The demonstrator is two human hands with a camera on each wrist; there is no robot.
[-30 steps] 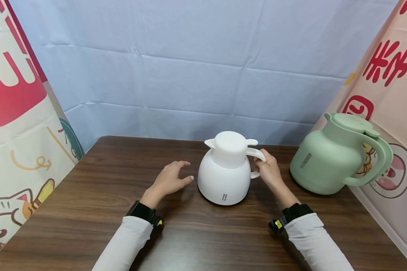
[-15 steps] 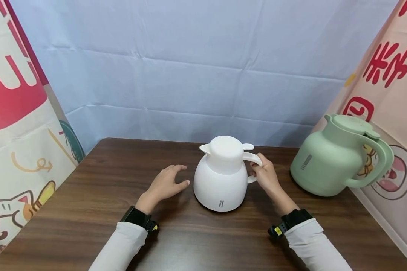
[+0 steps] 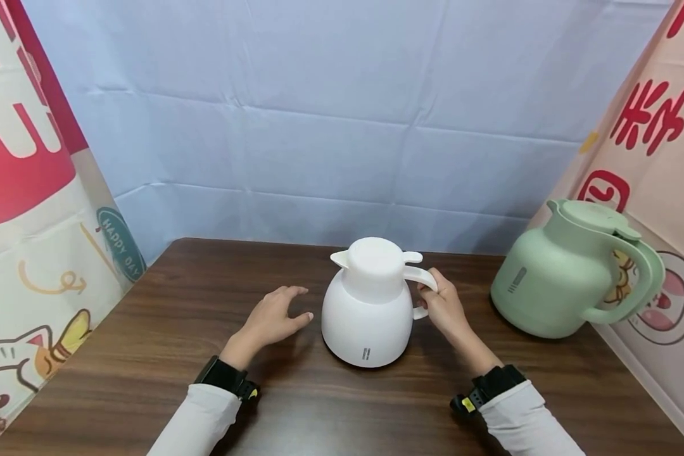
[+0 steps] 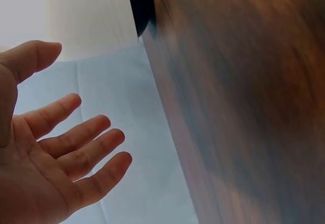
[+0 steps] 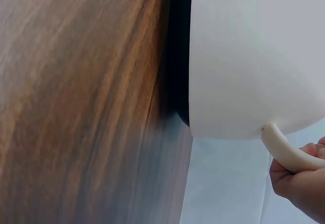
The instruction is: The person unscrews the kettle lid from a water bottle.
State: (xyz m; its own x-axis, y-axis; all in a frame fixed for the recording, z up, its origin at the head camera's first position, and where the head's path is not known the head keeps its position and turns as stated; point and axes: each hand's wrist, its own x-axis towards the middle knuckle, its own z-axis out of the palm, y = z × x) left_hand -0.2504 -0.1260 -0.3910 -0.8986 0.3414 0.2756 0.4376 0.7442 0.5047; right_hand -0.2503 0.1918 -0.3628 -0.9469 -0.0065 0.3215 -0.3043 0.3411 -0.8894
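Note:
A white thermos jug (image 3: 367, 323) with a lid, a spout to the left and a handle to the right stands upright near the middle of the table. My right hand (image 3: 443, 307) grips its handle, and the right wrist view shows fingers curled round the lower handle (image 5: 287, 153). To the left of the jug, my left hand (image 3: 272, 318) hovers with thumb and fingers spread, touching nothing. In the left wrist view that palm (image 4: 40, 168) shows nothing held, and part of the jug's white side (image 4: 66, 16) appears above it.
A larger green thermos jug (image 3: 564, 275) stands at the right, its handle facing right. Behind the brown wooden table (image 3: 148, 354) hangs a pale blue cloth (image 3: 319, 120). Printed cloths (image 3: 34, 253) flank it on both sides.
The white jug has shifted slightly left and nearer in the head view, with my right hand still on its handle. My left hand has moved the same way. The view has tilted a little.

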